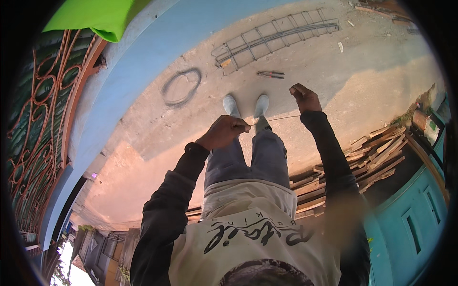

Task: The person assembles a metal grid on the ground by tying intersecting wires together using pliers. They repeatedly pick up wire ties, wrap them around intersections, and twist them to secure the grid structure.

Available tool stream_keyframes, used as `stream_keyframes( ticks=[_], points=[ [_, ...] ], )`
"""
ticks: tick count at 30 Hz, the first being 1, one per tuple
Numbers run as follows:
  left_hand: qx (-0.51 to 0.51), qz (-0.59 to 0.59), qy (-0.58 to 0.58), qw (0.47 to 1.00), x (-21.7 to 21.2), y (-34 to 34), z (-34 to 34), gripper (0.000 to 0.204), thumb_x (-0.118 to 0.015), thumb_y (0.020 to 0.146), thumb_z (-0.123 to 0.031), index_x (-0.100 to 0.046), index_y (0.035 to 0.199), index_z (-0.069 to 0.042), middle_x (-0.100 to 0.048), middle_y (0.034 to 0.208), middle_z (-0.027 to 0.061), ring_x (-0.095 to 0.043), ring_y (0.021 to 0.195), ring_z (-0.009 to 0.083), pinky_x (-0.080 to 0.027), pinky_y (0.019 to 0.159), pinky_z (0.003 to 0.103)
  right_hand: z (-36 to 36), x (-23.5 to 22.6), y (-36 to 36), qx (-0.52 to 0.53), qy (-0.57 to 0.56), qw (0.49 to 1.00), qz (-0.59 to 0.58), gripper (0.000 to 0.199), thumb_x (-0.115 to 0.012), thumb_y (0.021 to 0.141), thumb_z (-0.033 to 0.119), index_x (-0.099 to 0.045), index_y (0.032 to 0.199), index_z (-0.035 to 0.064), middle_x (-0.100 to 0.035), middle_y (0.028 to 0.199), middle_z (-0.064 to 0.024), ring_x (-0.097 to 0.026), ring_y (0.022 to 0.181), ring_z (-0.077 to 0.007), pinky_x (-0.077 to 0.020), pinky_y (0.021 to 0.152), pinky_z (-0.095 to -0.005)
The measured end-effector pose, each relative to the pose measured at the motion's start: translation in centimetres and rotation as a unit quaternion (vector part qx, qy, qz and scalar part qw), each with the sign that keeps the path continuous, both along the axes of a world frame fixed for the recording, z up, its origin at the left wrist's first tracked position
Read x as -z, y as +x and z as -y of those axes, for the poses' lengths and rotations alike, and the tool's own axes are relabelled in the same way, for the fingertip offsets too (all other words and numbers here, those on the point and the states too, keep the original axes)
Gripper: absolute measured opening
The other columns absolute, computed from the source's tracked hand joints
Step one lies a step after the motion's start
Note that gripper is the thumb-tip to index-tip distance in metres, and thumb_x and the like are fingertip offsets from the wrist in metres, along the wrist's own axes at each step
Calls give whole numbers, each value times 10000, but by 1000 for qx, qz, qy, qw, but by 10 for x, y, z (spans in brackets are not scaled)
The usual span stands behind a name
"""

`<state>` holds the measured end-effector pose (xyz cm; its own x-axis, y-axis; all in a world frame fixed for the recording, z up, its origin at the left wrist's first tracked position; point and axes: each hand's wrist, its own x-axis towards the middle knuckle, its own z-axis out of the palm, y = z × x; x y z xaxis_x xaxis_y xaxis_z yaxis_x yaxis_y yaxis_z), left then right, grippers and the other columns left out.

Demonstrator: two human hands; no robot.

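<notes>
A thin wire (279,118) runs nearly straight between my two hands. My left hand (223,132) is closed, pinching its left end between thumb and fingers. To the right and a little farther out, my right hand (307,98) is closed with curled fingers. The wire meets it at the wrist, where the hand and cuff hide the rest. On the ground beyond my boots (262,104) lie pincers (271,75) with dark handles. A loose coil of wire (164,89) lies to their left, and a long cage of tied steel bars (276,35) lies farther off.
Stacked wooden boards (381,152) lie to my right, beside a turquoise door or panel (405,229). A pale blue wall (138,62) curves along the left, with a rusty scrolled metal grille (52,95) beyond it. Bright green cloth (95,19) hangs at the upper left.
</notes>
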<state>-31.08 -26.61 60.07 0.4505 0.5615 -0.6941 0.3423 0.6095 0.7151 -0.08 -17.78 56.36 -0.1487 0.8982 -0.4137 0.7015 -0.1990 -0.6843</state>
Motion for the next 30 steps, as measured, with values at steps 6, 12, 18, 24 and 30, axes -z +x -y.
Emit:
stream_keyframes(
  ticks=[6,12,18,24,30],
  points=[
    [6,-71,16,997,126,32,-21,222,-641,863,-209,-741,949,-31,-717,832,136,-683,772,241,-515,733,348,-10,86,32,128,160,941,270,553,-611,867,154,-499,1408,181,-548,1342,-179,-492,1284,-335,-369,1069,-470],
    [30,15,200,979,265,78,-19,204,-611,776,-27,-705,957,-45,-690,852,126,-665,782,273,-529,708,355,35,178,-31,-234,45,970,52,564,-608,812,47,-509,1361,129,-617,1141,-107,-546,1187,-272,-309,1115,-508],
    [31,-5,-135,990,342,74,-82,259,-656,932,-266,-736,971,-22,-701,767,51,-609,716,130,-496,721,323,35,307,-18,-246,5,969,-12,362,-592,830,70,-612,1174,182,-627,797,-64,-629,847,-276,-484,811,-433],
    [18,-9,-110,994,445,52,-114,242,-637,928,-306,-747,892,-93,-581,697,-59,-405,588,60,-361,549,231,-1,407,8,-266,-19,963,45,280,-543,918,125,-617,1169,224,-655,851,-75,-674,828,-287,-546,680,-401],
    [-14,1,-83,996,512,60,-165,313,-650,932,-353,-736,938,-52,-618,738,-9,-467,629,84,-413,582,252,-32,479,-7,-134,36,988,65,196,-541,962,194,-599,1148,185,-688,891,-126,-664,842,-359,-530,725,-464]
  ],
)
